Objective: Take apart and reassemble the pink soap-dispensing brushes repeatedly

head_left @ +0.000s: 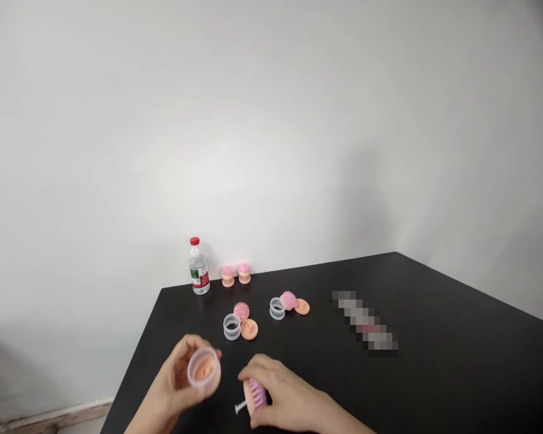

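Observation:
My left hand (178, 377) is wrapped round a clear cup-shaped ring (203, 366), and an orange disc with a small hole shows inside it. To its right, my right hand (280, 392) grips a pink bristled brush head (257, 393) by its edges, tilted so that a white stem (240, 407) points left. Beyond the hands lie a clear ring (231, 327), a pink spiky piece (241, 311) and an orange disc (249, 330). Farther right is a similar group: a clear ring (277, 308), a pink bristled piece (288, 300) and an orange disc (302, 307).
Two pink-topped brushes (228, 276) (244, 273) stand upright at the back edge of the black table (326, 361). Left of them is a red-capped water bottle (199, 268). A blurred-out long object (364, 319) lies on the right. A pale wall rises behind.

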Available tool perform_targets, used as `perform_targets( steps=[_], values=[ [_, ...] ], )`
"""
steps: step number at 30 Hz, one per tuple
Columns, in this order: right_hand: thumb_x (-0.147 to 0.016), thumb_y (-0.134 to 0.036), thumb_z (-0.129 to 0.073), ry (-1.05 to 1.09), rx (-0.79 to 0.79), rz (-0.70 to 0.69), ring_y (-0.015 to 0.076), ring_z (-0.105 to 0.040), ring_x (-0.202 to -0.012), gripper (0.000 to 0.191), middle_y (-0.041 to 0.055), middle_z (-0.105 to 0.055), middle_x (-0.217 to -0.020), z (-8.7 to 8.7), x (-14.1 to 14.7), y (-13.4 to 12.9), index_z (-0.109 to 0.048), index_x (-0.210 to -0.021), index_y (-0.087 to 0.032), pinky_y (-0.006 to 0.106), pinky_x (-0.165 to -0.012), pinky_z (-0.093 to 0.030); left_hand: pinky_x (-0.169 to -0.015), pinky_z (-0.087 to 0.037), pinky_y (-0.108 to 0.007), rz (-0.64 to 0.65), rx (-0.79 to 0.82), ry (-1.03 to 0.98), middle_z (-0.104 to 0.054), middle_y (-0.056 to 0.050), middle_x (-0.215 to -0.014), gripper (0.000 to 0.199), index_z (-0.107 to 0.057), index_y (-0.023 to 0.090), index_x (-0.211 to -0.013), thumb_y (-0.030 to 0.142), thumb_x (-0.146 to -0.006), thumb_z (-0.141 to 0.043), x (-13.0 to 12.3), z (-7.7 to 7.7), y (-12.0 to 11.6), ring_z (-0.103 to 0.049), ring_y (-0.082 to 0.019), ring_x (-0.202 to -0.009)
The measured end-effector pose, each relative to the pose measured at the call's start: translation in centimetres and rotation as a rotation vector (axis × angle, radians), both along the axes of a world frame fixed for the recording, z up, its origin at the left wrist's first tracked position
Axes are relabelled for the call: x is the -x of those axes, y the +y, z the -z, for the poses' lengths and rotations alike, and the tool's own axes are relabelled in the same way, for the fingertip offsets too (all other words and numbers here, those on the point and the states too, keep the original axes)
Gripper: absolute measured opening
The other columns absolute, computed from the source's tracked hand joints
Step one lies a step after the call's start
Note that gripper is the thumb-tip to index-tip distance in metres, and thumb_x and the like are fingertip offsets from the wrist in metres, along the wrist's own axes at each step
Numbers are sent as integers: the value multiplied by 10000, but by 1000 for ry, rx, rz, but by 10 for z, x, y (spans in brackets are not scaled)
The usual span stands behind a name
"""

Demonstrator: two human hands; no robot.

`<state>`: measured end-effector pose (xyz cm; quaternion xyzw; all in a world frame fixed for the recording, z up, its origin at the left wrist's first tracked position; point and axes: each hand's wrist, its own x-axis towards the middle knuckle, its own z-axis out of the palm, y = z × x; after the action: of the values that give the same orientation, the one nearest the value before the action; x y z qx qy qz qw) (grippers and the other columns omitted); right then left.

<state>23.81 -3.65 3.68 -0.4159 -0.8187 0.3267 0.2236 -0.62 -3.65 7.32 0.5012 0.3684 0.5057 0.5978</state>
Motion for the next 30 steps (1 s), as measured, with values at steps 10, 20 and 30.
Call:
perform_targets(
  steps=[10, 20, 30],
  values=[
    [-724, -115, -707, 108, 23, 108, 259, -576, -1210, 581, 62, -616, -1272, 29, -1, 8, -616, -1277, -266, 387, -1071, -434, -804, -477, -304, -58, 57, 9, -718, -45, -994, 470, -658, 244, -932, 287, -551, -930, -9, 37, 8, -636, -275, -1045],
    [-739, -165, -741, 14, 46, 82, 244, -603, -1111, 486, 22, -600, -1202, -5, -34, -2, -659, -1198, -303, 340, -985, -464, -755, -467, -289, -98, 81, 49, -719, -38, -939, 499, -625, 237, -942, 363, -560, -919, -13, 41, 9, -629, -210, -853],
    [-722, -86, -620, -43, -15, 376, 251, -573, -1140, 484, 40, -589, -1214, 1, -100, -7, -602, -1173, -259, 363, -1011, -440, -789, -504, -299, -130, 76, 157, -726, -34, -934, 552, -624, 238, -996, 455, -571, -901, -17, 40, 9, -645, -235, -897]
  ],
)
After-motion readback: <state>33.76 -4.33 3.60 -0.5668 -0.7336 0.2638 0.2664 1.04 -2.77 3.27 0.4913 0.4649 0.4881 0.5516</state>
